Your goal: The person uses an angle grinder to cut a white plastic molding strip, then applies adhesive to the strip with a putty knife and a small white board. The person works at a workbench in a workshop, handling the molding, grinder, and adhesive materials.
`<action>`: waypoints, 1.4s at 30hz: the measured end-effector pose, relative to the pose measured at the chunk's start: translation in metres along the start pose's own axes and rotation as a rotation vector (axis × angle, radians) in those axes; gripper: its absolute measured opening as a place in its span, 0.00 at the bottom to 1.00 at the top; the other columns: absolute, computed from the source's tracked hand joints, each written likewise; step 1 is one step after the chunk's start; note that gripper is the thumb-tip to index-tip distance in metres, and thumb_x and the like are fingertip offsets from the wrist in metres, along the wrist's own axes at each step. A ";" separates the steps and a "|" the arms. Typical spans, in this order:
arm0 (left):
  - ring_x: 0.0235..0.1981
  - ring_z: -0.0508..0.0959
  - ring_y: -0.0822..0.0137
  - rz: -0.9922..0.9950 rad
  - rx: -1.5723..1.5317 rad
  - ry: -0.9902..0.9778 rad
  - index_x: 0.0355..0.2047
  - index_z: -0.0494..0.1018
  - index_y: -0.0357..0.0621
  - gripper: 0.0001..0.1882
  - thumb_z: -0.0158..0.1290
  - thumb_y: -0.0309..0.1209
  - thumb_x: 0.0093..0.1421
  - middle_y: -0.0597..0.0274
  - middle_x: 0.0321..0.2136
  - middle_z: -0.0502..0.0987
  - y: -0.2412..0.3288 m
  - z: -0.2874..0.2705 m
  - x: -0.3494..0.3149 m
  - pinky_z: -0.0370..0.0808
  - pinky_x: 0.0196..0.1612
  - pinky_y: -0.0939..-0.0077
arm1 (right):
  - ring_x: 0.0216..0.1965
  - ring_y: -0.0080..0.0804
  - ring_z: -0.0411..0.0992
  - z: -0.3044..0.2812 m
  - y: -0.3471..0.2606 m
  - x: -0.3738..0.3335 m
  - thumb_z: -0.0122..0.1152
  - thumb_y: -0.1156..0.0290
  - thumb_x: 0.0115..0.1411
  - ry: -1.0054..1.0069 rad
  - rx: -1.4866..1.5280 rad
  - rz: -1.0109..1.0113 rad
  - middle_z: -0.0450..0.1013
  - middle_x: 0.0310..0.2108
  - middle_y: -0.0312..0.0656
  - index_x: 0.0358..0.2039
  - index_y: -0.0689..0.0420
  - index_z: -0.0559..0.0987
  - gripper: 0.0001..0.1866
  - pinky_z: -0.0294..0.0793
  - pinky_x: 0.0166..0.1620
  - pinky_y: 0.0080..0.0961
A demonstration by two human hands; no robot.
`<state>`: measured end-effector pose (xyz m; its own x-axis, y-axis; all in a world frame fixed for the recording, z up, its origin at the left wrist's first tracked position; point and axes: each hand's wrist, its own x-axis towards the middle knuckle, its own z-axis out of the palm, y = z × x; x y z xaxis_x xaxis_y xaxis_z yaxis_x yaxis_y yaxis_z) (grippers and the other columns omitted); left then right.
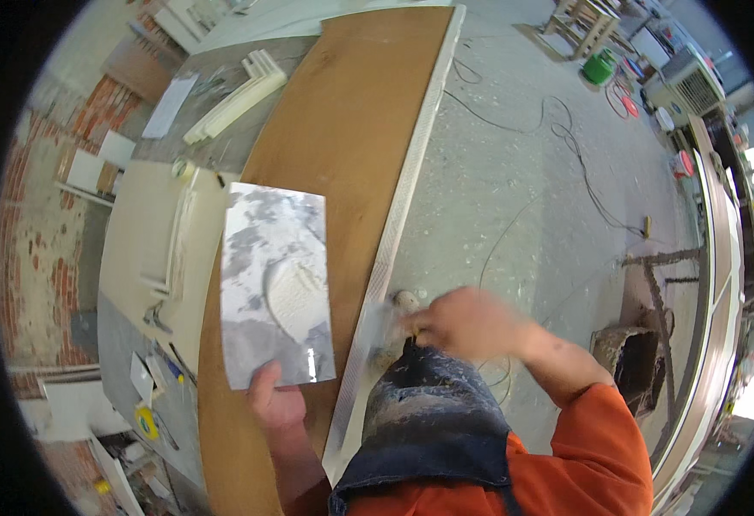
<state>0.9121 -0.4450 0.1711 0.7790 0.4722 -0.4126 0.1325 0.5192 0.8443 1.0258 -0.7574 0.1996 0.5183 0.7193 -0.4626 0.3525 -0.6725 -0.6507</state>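
Note:
My left hand (275,397) grips the lower edge of a flat, rectangular metal sheet (248,284), thumb on top. A mound of white paste (298,297) sits on the sheet, with grey and white smears around it. Beneath the sheet lies a long brown board (343,112), its right edge lined with a whitish perforated strip (403,206). Beside that strip, my right hand (472,322) is closed and blurred by motion. Something pale and smeared shows at its fingertips, too unclear to name.
Left of the board, a worktable (149,344) carries cream moulding pieces (238,96), a yellow tape measure (146,422) and hand tools. To the right, dark cables (579,163) run across the grey floor (514,172). A green gas cylinder (599,67) stands at the far right.

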 end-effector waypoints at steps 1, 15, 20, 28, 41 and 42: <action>0.57 0.73 0.54 -0.013 -0.063 -0.025 0.58 0.70 0.37 0.30 0.52 0.25 0.50 0.56 0.53 0.74 0.004 0.013 -0.002 0.70 0.61 0.54 | 0.34 0.42 0.79 0.017 0.040 0.002 0.59 0.64 0.65 0.230 0.208 -0.066 0.78 0.30 0.47 0.57 0.49 0.79 0.19 0.77 0.37 0.39; 0.63 0.67 0.46 -0.206 0.103 0.058 0.65 0.64 0.40 0.43 0.50 0.38 0.45 0.52 0.63 0.67 0.026 0.007 0.030 0.63 0.66 0.50 | 0.18 0.23 0.66 0.053 0.186 0.159 0.62 0.63 0.67 0.992 1.696 0.266 0.72 0.24 0.35 0.62 0.56 0.73 0.25 0.63 0.20 0.23; 0.63 0.67 0.47 -0.259 0.056 0.160 0.65 0.64 0.40 0.43 0.50 0.33 0.43 0.53 0.61 0.68 0.028 0.018 0.034 0.63 0.67 0.52 | 0.17 0.21 0.66 0.046 0.206 0.189 0.61 0.66 0.67 1.036 1.579 0.303 0.72 0.22 0.34 0.62 0.57 0.74 0.24 0.63 0.18 0.21; 0.63 0.66 0.46 -0.273 0.144 0.116 0.66 0.62 0.40 0.44 0.49 0.37 0.45 0.51 0.63 0.67 0.036 -0.009 0.033 0.64 0.66 0.50 | 0.16 0.18 0.65 0.032 0.190 0.170 0.61 0.68 0.67 0.895 1.402 0.446 0.69 0.22 0.32 0.60 0.57 0.76 0.22 0.63 0.18 0.20; 0.63 0.67 0.47 -0.073 0.198 0.093 0.65 0.63 0.38 0.44 0.48 0.38 0.43 0.50 0.63 0.67 0.023 -0.013 0.042 0.63 0.66 0.52 | 0.32 0.36 0.79 0.086 0.157 0.152 0.65 0.64 0.63 0.870 0.922 0.565 0.82 0.37 0.46 0.56 0.51 0.80 0.21 0.76 0.41 0.31; 0.63 0.67 0.47 -0.062 0.209 0.113 0.65 0.64 0.38 0.44 0.48 0.38 0.43 0.50 0.63 0.67 0.022 -0.009 0.042 0.63 0.66 0.52 | 0.35 0.38 0.80 0.094 0.159 0.154 0.65 0.64 0.63 0.924 0.852 0.546 0.82 0.39 0.48 0.56 0.51 0.80 0.21 0.76 0.42 0.32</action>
<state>0.9421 -0.4070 0.1694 0.6931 0.5272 -0.4916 0.3113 0.3962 0.8638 1.0884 -0.7370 -0.0317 0.8802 -0.2030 -0.4290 -0.4718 -0.2747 -0.8378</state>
